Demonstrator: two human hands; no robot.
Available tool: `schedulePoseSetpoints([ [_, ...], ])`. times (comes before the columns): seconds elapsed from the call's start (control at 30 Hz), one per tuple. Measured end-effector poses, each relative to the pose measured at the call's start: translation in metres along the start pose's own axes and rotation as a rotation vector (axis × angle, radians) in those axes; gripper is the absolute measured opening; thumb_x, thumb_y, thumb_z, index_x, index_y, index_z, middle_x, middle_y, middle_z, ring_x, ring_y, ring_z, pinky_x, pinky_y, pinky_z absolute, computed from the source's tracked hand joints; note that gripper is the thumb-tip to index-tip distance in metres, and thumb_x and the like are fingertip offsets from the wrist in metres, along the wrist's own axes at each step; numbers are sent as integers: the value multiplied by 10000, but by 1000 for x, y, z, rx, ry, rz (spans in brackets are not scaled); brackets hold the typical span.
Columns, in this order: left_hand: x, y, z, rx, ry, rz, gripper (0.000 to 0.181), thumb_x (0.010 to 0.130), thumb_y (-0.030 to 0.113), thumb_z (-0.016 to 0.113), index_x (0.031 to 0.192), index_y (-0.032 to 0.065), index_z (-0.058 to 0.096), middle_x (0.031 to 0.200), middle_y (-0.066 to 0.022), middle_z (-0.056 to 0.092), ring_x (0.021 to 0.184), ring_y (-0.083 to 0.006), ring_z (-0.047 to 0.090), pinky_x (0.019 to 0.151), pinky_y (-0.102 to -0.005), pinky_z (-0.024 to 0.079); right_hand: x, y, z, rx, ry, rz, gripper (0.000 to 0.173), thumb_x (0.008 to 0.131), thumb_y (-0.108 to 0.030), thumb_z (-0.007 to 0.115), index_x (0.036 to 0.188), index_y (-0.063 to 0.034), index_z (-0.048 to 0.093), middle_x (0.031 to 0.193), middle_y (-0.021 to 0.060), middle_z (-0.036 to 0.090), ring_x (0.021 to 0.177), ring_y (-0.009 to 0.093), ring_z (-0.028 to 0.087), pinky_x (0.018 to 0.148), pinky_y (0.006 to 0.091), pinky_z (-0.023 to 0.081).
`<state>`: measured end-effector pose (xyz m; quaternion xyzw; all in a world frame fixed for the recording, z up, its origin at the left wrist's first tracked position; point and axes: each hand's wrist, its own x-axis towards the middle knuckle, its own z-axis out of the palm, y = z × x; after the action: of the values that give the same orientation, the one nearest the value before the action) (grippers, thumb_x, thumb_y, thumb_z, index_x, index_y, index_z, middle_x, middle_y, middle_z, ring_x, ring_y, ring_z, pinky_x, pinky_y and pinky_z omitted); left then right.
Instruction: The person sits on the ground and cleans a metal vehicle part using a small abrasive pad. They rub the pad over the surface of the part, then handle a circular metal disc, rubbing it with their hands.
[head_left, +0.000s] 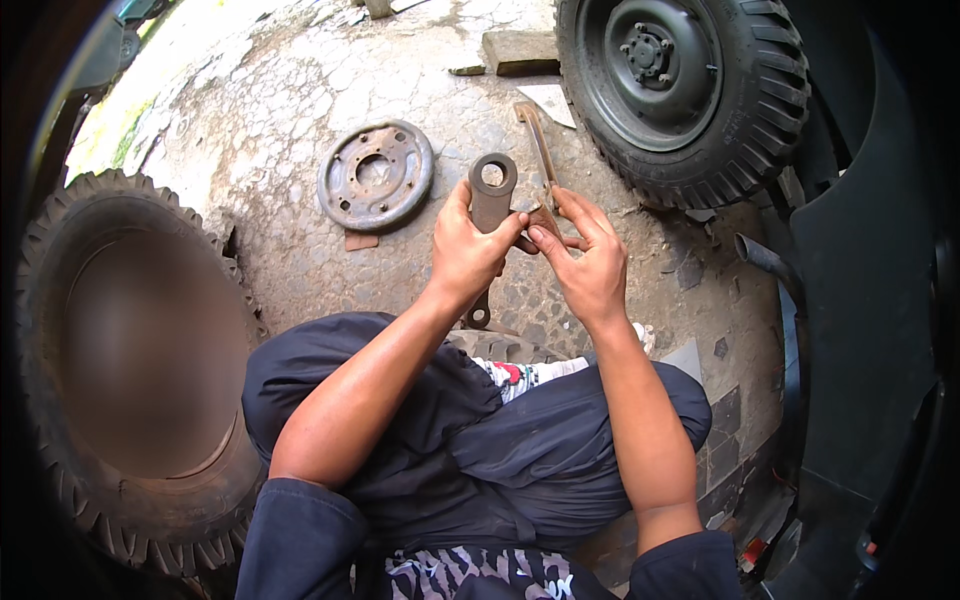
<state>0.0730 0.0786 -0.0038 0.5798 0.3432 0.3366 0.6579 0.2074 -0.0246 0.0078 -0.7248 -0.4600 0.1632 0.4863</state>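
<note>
My left hand (469, 251) grips a dark, rusty metal lever arm (491, 206) in front of my knees. A large round eye tops the arm, and a smaller eye shows at its lower end below my fingers; the middle is covered by my hand. Between the thumb and fingers of my right hand (592, 251) is a small brown piece that looks like sandpaper (544, 220), held up to the arm's right side. Just beyond the right fingers lies a long rusty metal bar (541, 146) with a bent end.
A round metal plate (415, 180) with a central hole and studs lies ahead on the cracked stone ground (270, 135). To the left is a large knobbly tyre (142, 517). A mounted vehicle wheel (697, 142) stands ahead right, near a wooden block (523, 54) and a metal pipe (765, 259).
</note>
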Motion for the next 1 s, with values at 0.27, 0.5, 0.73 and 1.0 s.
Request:
schedulePoseSetpoints([
  [0.27,-3,-1,-3,34,73,-35,391,842,131,783,1143,-14,580,816,-75,702,515,-87,596,428,-257,468,-2,-22,-3,80,-22,8,243,796,-92,859,1006,-17,762,1013,105,743,876,199,758,649,304,606],
  [0.5,-5,2,2,197,43,17,377,801,171,803,1100,8,641,913,-111,745,774,-173,729,694,-346,585,0,-15,-7,-65,45,-83,164,814,-37,805,975,-17,784,969,126,757,812,202,759,642,298,613],
  [0.73,-3,-6,2,207,119,-3,378,797,187,795,1091,4,643,943,-120,750,843,-188,734,759,-362,586,-1,-11,-5,64,32,-1,105,848,-40,770,945,-4,790,891,111,772,792,178,759,658,290,602],
  [1.0,-6,7,2,-11,90,-91,378,837,113,742,1152,-1,568,873,-99,736,622,-101,672,458,-253,519,-2,-5,-5,154,55,172,110,890,-87,753,944,9,753,809,101,774,730,148,749,685,274,587],
])
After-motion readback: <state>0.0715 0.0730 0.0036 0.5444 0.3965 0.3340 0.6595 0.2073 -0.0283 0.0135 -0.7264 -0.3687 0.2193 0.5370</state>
